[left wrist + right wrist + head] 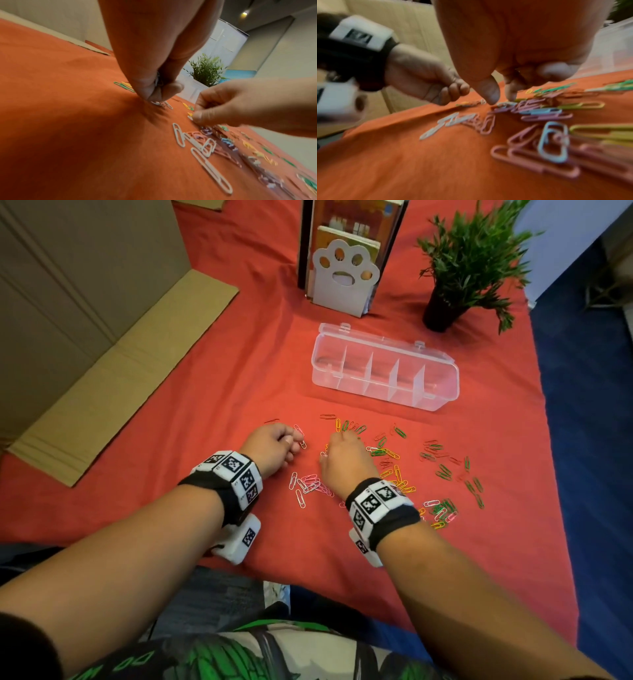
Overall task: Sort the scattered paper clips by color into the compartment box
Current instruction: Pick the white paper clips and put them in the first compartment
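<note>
Coloured paper clips (394,467) lie scattered on the red cloth: white and pink ones (308,484) near me, green, yellow and red ones to the right. Beyond them sits the clear compartment box (445,402), lid open. My left hand (294,445) is curled, gripping white clips (157,81) in its fist, its fingertips (154,97) down on more white clips. My right hand (342,440) hovers over the pile. Its thumb (489,93) and forefinger (511,94) touch down on either side of a pale clip (505,104). Blur hides whether they pinch it.
A big cardboard box (85,302) with a folded-out flap (120,378) fills the left. A paw-shaped bookend (346,275) with books and a potted plant (469,268) stand behind the compartment box. The cloth ends at the right edge (537,378) above blue floor.
</note>
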`<state>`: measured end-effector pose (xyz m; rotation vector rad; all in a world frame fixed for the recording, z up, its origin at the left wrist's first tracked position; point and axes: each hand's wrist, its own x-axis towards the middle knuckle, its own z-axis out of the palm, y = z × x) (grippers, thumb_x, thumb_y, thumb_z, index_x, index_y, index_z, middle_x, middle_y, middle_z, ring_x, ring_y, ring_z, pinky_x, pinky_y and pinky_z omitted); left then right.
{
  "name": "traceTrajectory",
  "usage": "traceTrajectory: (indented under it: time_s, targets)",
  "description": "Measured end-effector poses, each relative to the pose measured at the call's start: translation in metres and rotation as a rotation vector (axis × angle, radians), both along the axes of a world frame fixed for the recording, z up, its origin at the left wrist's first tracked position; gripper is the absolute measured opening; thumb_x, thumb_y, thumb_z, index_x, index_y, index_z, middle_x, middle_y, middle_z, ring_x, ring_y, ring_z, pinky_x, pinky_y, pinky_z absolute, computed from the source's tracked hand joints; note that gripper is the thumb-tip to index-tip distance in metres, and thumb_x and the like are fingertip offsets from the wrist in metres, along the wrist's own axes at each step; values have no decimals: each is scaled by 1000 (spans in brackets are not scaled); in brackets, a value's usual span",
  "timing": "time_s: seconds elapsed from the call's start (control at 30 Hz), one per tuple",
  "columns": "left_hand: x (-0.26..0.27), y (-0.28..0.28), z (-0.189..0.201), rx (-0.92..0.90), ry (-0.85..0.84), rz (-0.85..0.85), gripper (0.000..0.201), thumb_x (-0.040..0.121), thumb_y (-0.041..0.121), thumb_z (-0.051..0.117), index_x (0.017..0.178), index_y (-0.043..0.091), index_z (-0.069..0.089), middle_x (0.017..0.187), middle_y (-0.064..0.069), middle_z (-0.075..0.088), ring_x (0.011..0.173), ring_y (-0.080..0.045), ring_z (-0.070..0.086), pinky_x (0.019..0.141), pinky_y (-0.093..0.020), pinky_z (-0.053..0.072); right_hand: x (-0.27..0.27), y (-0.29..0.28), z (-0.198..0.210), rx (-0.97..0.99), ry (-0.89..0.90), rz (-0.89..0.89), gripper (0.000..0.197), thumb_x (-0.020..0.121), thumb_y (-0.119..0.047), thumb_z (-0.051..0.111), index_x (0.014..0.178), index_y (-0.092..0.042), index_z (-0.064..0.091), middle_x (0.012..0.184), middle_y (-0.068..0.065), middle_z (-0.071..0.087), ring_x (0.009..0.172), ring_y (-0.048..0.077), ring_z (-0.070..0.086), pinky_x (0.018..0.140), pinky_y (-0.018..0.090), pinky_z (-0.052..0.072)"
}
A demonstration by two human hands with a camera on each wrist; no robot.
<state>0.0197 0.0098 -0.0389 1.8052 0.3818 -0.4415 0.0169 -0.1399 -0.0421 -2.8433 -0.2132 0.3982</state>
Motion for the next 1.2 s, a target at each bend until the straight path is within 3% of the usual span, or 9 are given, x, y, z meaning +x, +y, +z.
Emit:
traceTrajectory:
  time_s: [0.07,0.17,0.23,0.37,0.5,0.63,0.73,0.83,1.2]
  targets:
    - [8,-1,4,98,-55,-49,28,95,9,37,81,21,58,69,2,55,47,0,48,48,-14,39,-3,5,-1,-77,-61,74,24,87,-13,48,109,-6,48,113,16,50,105,35,53,88,42,46]
    - [13,6,4,524,-139,-223,22,90,25,49,86,9,64,85,-14,64,80,-28,59,73,-33,45,-2,6,4,-103,-73,141,25,84,-3,42,109,-5,48,112,15,50,103,35,53,84,42,47]
    - [10,11,2,744,-207,-320,18,82,27,60,86,11,66,94,-17,63,90,-33,59,78,-36,45,3,2,7,-20,-8,119,24,84,-2,46,108,-4,48,113,16,50,105,34,53,87,40,46]
    - [0,15,-4,812,-261,-420,17,83,27,61,90,12,65,100,-13,59,94,-31,59,82,-37,48,17,-15,12,360,194,-236,9,88,-6,45,90,-12,51,93,8,57,84,23,54,71,27,38]
    - [-2,13,-5,840,-258,-498,23,90,23,49,99,5,60,105,-16,55,96,-36,58,82,-41,47,16,-23,13,853,366,-548,25,92,-2,36,86,-19,53,73,-1,52,57,9,46,50,20,38]
    - [-7,12,-3,872,-294,-528,28,88,28,51,103,4,58,107,-16,54,99,-36,57,85,-42,45,14,-15,19,1189,543,-728,21,91,-2,39,78,-11,53,68,2,45,56,13,46,50,23,40]
    - [-11,12,-3,857,-276,-511,32,85,32,58,103,5,58,108,-14,54,102,-34,55,87,-39,44,16,-4,16,534,382,-363,16,89,-14,47,77,-10,57,73,8,54,65,24,52,61,31,42]
    - [-12,8,-5,874,-267,-553,29,90,27,50,104,4,59,109,-16,56,104,-35,56,88,-41,44,5,8,7,25,123,-56,28,86,-20,50,105,0,56,109,19,55,102,34,54,89,36,45]
    - [-12,0,1,906,-315,-582,27,87,24,52,103,2,56,108,-14,56,105,-32,54,86,-38,43,-11,15,4,-108,19,126,31,85,-3,40,115,-1,45,117,18,46,107,35,51,89,42,46]
